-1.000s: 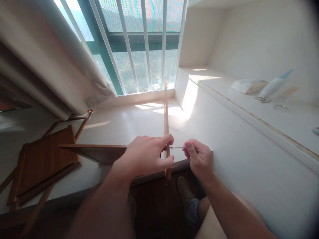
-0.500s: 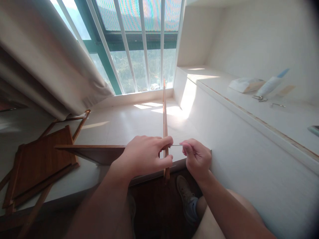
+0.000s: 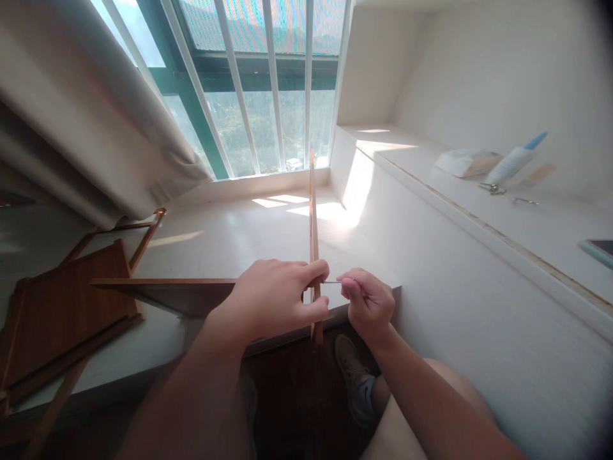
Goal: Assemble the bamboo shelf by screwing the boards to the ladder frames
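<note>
My left hand (image 3: 275,300) is closed round a thin upright wooden rail (image 3: 312,211) where it meets a dark wooden panel (image 3: 177,295) that lies flat to the left. My right hand (image 3: 366,301) sits just right of the rail and pinches a thin metal pin or screw (image 3: 330,282) between thumb and fingers. The pin's tip touches the rail at my left thumb. Both hands hover over the front edge of a white window ledge (image 3: 239,236).
More brown wooden panels and frame pieces (image 3: 62,306) lie on the ledge at left, below a cream curtain (image 3: 81,128). A raised white shelf (image 3: 479,211) at right carries a tube (image 3: 514,163), a packet, small metal parts and a phone. My foot (image 3: 354,377) rests on dark floor below.
My right hand has moved left toward the rail, so less of the pin shows between hand and rail. The view has drifted slightly; my left hand keeps its grip.
</note>
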Demonstrator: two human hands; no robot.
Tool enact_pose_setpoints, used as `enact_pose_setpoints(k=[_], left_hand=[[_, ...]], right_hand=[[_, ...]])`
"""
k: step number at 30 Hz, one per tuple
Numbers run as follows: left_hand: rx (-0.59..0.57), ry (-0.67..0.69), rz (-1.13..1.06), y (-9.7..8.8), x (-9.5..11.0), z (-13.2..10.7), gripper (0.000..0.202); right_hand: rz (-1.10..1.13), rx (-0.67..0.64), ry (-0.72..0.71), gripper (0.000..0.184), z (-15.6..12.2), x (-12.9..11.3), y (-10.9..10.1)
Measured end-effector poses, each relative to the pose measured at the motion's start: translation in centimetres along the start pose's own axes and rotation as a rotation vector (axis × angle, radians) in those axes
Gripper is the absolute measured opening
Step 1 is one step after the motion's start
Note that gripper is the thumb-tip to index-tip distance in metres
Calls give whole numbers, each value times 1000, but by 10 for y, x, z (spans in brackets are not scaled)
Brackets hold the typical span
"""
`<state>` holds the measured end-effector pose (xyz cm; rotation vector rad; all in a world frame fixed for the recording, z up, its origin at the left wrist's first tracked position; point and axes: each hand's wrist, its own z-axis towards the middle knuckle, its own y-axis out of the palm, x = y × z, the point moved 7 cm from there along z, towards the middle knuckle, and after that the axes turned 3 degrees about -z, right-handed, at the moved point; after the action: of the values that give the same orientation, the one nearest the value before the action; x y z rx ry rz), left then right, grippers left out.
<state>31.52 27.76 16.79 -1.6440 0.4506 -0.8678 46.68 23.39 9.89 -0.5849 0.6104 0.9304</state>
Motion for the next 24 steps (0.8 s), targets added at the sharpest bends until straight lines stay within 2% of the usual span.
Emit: enact_pose_setpoints(k=[6,11,13,17,19,21,24], left_hand=[[7,13,8,0,0,0,17],[13,8,4,1,0,0,17],[8,3,1,1,0,0,17],[-4,0,3,1,-1,1,19],[2,6,8,1,-1,1,19],[12,11,7,1,-2,1,18],[22,14,-3,1,-2,2,17]], right_hand=[[18,77,59,15,2,1,-3],[18,5,20,14,2,4,0],[-42,-79,-15,15,4,5,1],[-117,-365,-149,15,3,3,14],[-137,-421,-181,15,2,2,17],[-148,-384,-161,16,3,3,15],[-139,-216,-34,20,5,8,3]])
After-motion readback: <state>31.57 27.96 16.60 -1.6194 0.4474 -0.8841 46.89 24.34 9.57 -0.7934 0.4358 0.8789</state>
